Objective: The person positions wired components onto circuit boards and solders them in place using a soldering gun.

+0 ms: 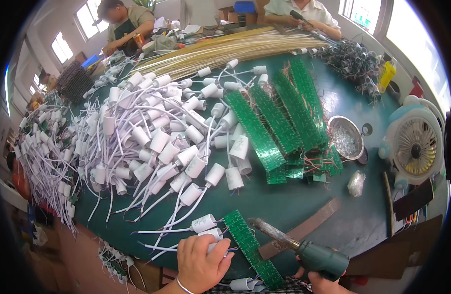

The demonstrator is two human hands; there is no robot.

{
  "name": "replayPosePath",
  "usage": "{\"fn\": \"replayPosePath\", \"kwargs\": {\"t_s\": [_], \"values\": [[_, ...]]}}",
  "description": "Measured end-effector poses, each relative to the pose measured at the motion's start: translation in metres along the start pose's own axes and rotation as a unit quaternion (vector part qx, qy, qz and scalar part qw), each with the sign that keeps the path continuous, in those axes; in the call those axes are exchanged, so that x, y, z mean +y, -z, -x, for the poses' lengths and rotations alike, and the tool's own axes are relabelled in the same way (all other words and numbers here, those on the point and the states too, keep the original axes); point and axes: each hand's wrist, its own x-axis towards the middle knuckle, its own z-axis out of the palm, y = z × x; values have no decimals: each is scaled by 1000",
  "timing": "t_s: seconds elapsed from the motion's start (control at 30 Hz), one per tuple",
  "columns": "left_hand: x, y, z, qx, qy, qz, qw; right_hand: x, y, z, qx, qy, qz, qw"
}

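At lower centre, the left hand [202, 263] closes its grip on a white cap [213, 235] beside the green strip [250, 247]; the right hand [319, 280] grips the iron [304, 250] on the worktop [284, 201].

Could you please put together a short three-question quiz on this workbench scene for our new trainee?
1. True or false: the right hand holds a soldering iron.
2. What does the left hand rest on: A) a white cylindrical capacitor, B) the metal bowl, C) the desk fan?
3. What colour is the circuit board strip between the hands?

Key: 1 true; 2 A; 3 green.
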Motion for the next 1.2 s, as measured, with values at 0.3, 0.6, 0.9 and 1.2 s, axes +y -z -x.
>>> {"fn": "replayPosePath", "kwargs": {"t_s": [0.3,0.6,0.9,1.2], "values": [[-11,-21,-14,92,-39,-88,991,8,-2,4,30,31,19,999],[-7,-21,-21,84,-23,-87,992,19,-2,12,53,34,37,997],[-3,-18,-27,75,-4,-60,995,2,-4,6,6,42,110,993],[-1,-15,-34,62,13,-60,996,6,-8,2,2,85,121,989]]}}
